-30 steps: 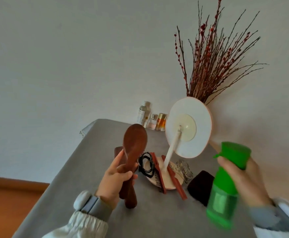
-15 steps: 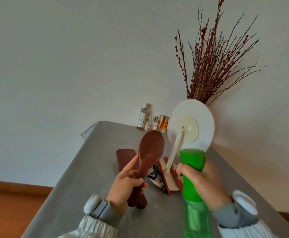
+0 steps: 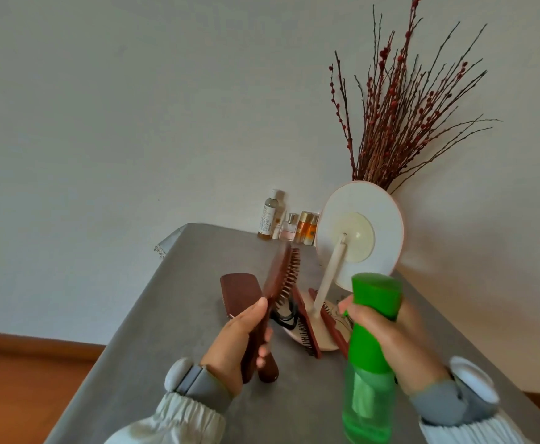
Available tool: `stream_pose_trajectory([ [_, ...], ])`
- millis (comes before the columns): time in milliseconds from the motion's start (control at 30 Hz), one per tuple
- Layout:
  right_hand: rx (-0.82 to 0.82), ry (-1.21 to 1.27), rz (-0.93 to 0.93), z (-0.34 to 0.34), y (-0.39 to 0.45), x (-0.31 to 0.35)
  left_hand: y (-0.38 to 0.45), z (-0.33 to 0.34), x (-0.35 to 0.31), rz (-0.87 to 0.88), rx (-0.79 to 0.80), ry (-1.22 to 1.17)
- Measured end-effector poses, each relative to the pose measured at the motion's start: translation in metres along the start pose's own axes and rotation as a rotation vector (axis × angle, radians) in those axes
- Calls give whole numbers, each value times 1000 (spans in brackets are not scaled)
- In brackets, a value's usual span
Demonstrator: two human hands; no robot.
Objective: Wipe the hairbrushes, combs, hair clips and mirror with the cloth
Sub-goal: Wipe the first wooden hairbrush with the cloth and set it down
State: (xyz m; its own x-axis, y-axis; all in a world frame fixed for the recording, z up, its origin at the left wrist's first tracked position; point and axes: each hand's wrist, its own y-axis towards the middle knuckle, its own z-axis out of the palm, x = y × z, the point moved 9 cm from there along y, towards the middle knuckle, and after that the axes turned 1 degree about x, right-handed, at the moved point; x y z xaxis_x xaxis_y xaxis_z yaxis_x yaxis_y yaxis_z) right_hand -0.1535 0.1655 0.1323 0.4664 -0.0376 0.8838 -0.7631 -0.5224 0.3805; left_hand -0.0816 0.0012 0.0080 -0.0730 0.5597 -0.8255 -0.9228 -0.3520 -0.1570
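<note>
Held hairbrush (image 3: 283, 277) left of spray bottle (image 3: 373, 341); mirror (image 3: 360, 232) behind.

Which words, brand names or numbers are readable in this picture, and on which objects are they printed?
No text can be read in full.
White-capped bottle: its label has dark print, too small and blurred to read.
Clear perfume bottle: no legible text.
Amber bottles: no legible text.
Green spray bottle in the right hand: a pale label, blurred, unreadable.
Hairbrush in the left hand: no markings visible.
</note>
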Motion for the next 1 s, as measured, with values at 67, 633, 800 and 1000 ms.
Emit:
stream_pose_trajectory([
  [67, -55, 22, -9, -8, 3, 4, -2, 8, 6, -70, 84, -74],
  [633, -118, 53, 49, -23, 6, -7, -2, 27, 13, -80, 245, 9],
  [800, 152, -26, 82, 3, -3, -10, -1, 26, 12, -81, 236, -19],
  [1000, -42, 20, 18, -19, -1, -9, -2, 25, 14, -101, 240, -25],
])
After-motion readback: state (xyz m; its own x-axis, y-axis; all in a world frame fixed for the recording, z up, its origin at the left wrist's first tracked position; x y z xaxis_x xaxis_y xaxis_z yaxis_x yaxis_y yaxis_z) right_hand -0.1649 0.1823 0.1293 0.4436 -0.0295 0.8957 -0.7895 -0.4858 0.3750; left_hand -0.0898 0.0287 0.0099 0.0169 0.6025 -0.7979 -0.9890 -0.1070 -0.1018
